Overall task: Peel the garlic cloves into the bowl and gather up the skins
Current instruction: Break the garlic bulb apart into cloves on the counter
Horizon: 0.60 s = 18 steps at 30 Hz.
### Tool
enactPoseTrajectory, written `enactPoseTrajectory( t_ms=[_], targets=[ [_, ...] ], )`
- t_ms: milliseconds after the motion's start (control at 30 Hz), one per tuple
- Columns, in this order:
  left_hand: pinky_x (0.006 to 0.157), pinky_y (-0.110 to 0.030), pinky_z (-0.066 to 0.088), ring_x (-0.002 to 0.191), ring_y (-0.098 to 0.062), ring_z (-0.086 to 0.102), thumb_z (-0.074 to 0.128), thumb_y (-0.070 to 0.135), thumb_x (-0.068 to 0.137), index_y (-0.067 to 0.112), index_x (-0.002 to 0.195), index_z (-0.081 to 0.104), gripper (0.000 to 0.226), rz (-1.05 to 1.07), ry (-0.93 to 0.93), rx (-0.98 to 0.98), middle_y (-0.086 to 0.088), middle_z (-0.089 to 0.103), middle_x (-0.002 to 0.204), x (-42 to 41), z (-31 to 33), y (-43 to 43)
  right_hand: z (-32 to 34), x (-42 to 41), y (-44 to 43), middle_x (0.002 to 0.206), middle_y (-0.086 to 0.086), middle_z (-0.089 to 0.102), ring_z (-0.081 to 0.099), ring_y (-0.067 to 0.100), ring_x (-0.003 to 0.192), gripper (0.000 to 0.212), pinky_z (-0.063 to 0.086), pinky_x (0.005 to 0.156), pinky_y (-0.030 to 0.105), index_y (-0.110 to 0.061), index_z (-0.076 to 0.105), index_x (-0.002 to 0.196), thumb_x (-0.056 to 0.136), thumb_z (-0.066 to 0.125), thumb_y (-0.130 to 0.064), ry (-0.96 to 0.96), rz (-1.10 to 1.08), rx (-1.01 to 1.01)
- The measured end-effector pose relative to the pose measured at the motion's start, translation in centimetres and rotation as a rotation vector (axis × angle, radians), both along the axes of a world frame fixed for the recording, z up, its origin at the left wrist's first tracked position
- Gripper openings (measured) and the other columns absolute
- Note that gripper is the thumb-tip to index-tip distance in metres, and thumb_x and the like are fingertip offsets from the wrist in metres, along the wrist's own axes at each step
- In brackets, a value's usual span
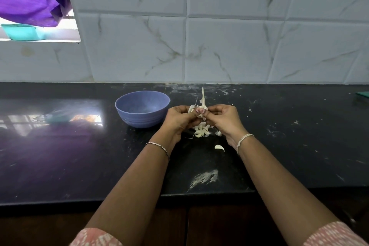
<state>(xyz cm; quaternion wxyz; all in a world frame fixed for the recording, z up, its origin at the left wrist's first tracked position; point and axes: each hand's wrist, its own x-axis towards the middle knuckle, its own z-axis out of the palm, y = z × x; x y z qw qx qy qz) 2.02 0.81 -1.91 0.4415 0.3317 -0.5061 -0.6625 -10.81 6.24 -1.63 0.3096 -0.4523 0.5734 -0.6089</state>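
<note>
Garlic bulb (pixel 202 106), white and papery, stalk upright, pinched by fingers (pixel 196 113) of left hand (pixel 179 121) and right hand (pixel 224 119); round blue bowl (pixel 142 110) just leftward.

Home kitchen: tiled wall (pixel 229 46), black counter (pixel 60 156).

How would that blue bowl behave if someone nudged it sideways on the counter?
The blue bowl looks like thin plastic with nothing showing inside, so it is probably light. The dark counter is glossy, so it would likely slide rather than grip. Its base is narrower than its rim, so a push high on the wall might tip it.
</note>
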Motion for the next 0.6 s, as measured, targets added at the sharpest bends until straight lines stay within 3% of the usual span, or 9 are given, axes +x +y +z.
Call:
enactPoseTrajectory(
  t_ms=[200, 400, 600],
  targets=[
    [0.061, -0.02, 0.059, 0.059, -0.013, 0.07, 0.065, 0.004, 0.09, 0.0, 0.084, 0.065, 0.007, -0.026, 0.001, 0.05, -0.007, 0.07, 0.067, 0.01, -0.06, -0.22, -0.07, -0.04, -0.21, 0.071, 0.008, 0.069, 0.064, 0.017, 0.063, 0.009, 0.055, 0.059, 0.021, -0.005, 0.068, 0.079, 0.083, 0.075, -0.009, -0.102, 0.022, 0.029],
    [0.059, -0.019, 0.058, 0.06, -0.013, 0.069, 0.066, 0.007, 0.09, -0.003, 0.091, 0.067, 0.01, -0.002, 0.034, 0.067, -0.012, 0.068, 0.076, -0.09, -0.09, -0.14, 0.0, -0.18, -0.17, 0.073, 0.009, 0.071, 0.068, 0.013, 0.061, 0.006, 0.058, 0.064, 0.021, -0.004, 0.068, 0.081, 0.085, 0.072, -0.007, -0.161, 0.057, 0.02],
    [0.044, -0.022, 0.047, 0.054, -0.012, 0.061, 0.071, 0.013, 0.088, 0.011, 0.109, 0.068, 0.021, 0.131, -0.14, -0.121, -0.007, 0.071, 0.086, 0.08, 0.1, -0.23, 0.3, -0.05, -0.06, 0.061, 0.001, 0.069, 0.063, 0.007, 0.052, 0.009, 0.052, 0.053, 0.014, -0.007, 0.068, 0.078, 0.085, 0.072, -0.005, -0.124, -0.009, -0.011]
  ],
)
